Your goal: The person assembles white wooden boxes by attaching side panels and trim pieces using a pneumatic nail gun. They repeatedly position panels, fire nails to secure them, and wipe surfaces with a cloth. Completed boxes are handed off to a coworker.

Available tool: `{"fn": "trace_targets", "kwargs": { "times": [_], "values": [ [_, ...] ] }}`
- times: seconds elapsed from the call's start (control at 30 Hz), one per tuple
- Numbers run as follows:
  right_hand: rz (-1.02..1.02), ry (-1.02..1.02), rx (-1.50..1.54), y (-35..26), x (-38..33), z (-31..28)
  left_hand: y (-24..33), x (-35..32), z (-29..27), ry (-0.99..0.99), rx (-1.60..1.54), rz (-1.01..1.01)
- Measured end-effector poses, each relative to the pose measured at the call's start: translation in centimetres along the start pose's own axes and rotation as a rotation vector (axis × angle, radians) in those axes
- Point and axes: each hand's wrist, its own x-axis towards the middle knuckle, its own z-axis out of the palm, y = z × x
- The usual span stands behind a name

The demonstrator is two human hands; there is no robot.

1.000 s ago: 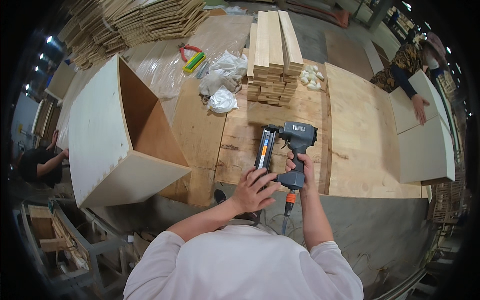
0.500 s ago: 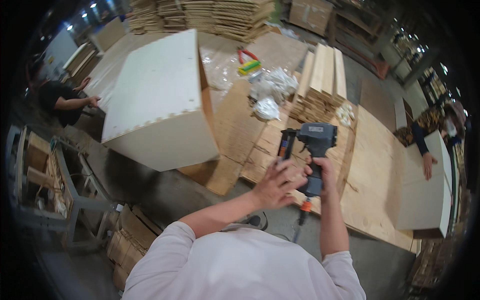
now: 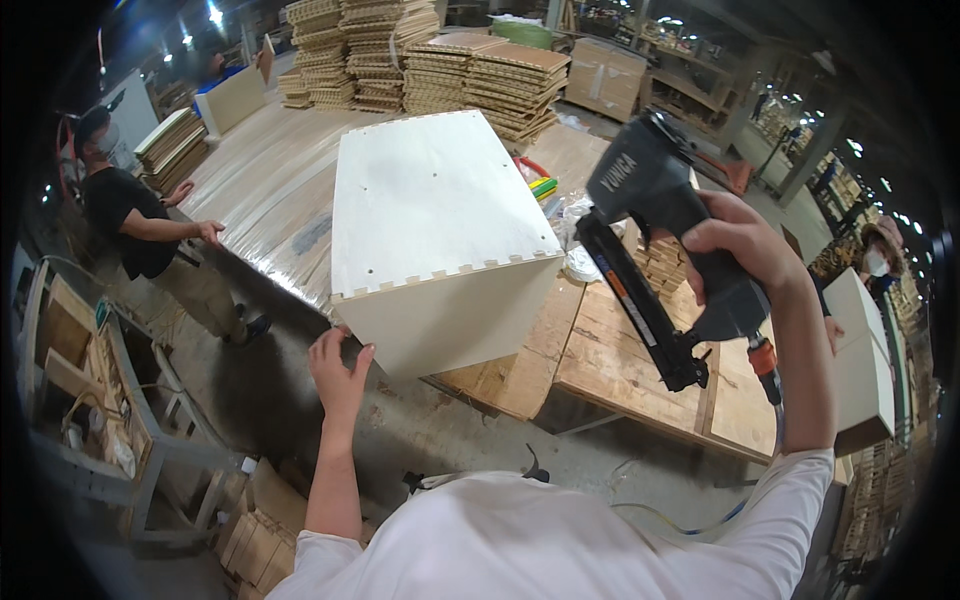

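My right hand point(image 3: 738, 245) is wrapped round the grip of a dark grey pneumatic nail gun point(image 3: 650, 180), raised over the table with its slim black magazine slanting down. An orange fitting joins an air hose at the base of the grip. A pale wooden box point(image 3: 440, 190) stands in front of me, its white top panel dotted with small holes and edged by finger joints. At the box's lower left corner is my left hand point(image 3: 338, 372), thumb and fingers apart and seemingly touching the edge. The box's far side and inside are hidden.
Behind the box, stacks of notched panels point(image 3: 510, 75) stand on the plastic-covered table point(image 3: 270, 150). Red-handled pliers point(image 3: 525, 165) and crumpled plastic lie beside the box. One person point(image 3: 150, 225) stands left; another at right holds a pale box point(image 3: 858, 350). A metal frame point(image 3: 150, 410) stands lower left.
My left hand has left the nail gun and moved to the box's lower left corner. My right hand has lifted the nail gun up and right. The view has shifted, so the box appears farther right.
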Motion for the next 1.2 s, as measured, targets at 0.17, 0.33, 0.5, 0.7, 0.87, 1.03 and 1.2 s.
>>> {"fn": "trace_targets", "kwargs": {
  "times": [0.17, 0.33, 0.5, 0.7, 0.87, 1.03, 1.2],
  "values": [
    [0.098, 0.002, -0.004, -2.5, 2.4, 5.2, -1.3, 0.7, 0.5, -0.093, 0.028, 0.157],
    [0.159, -0.028, -0.050, -4.1, 3.4, 8.6, -2.1, 0.8, 0.9, -0.094, 0.019, 0.205],
    [0.185, 0.004, -0.053, -4.4, 3.6, 10.2, -2.4, 0.8, 1.1, -0.097, 0.000, 0.224],
    [0.200, -0.013, -0.072, -4.7, 3.8, 10.5, -2.6, 0.9, 1.2, -0.114, -0.025, 0.226],
    [0.188, -0.071, -0.086, -5.2, 3.8, 11.0, -2.9, 0.9, 1.4, -0.101, -0.024, 0.229],
    [0.164, -0.080, -0.084, -6.1, 4.0, 12.8, -2.8, 1.0, 1.3, -0.104, -0.036, 0.229],
    [0.172, -0.138, -0.067, -6.3, 4.8, 13.9, -2.8, 1.0, 1.2, -0.089, -0.042, 0.240]
  ]
}}
